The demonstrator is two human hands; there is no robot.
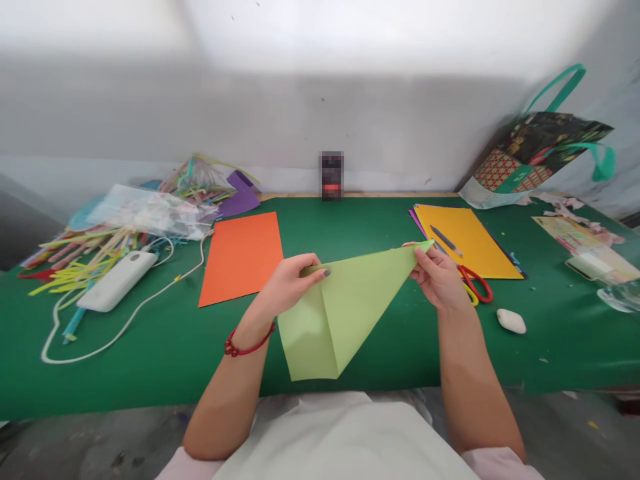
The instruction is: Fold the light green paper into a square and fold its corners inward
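Observation:
A light green sheet of paper (357, 303), folded over into a triangle with a strip beside it, is held up between my two hands above the table. My left hand (295, 283) pinches its upper left edge, the thumb lying in front. At the pointed right corner, my right hand (436, 272) grips the paper between thumb and fingers. Left of the green paper lies an orange sheet (243, 257). Close to my right hand are red-and-yellow-handled scissors (477, 285), partly hidden, and a dark pen (447, 241) on a stack of coloured paper (483, 243).
On the left, a white power bank (117, 280) with a looping cable lies by a pile of paper strips (75, 267). A purple paper piece (240, 195) is behind. To the right are a white case (511, 321) and a patterned bag (525, 160). A blurred dark object (331, 175) stands by the wall.

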